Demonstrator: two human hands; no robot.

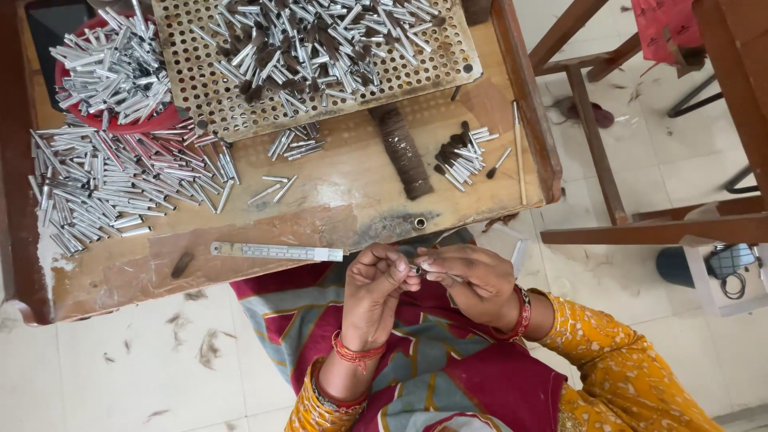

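My left hand point(376, 290) and my right hand point(474, 278) meet just below the near edge of a low wooden table point(352, 200), above my lap. Between the fingertips of both hands I pinch a small silver metal tube point(416, 269) with a dark tuft at one end. On the table lie a big heap of loose silver tubes point(112, 188), a small pile of tubes with dark tufts point(462, 156), and a long dark bundle of hair point(402, 152).
A perforated metal tray point(448, 68) heaped with tufted tubes sits at the table's far side, beside a red bowl point(112, 120) of tubes. A thin ruler point(276, 252) lies along the near edge. Wooden furniture legs point(596, 152) stand to the right on the tiled floor.
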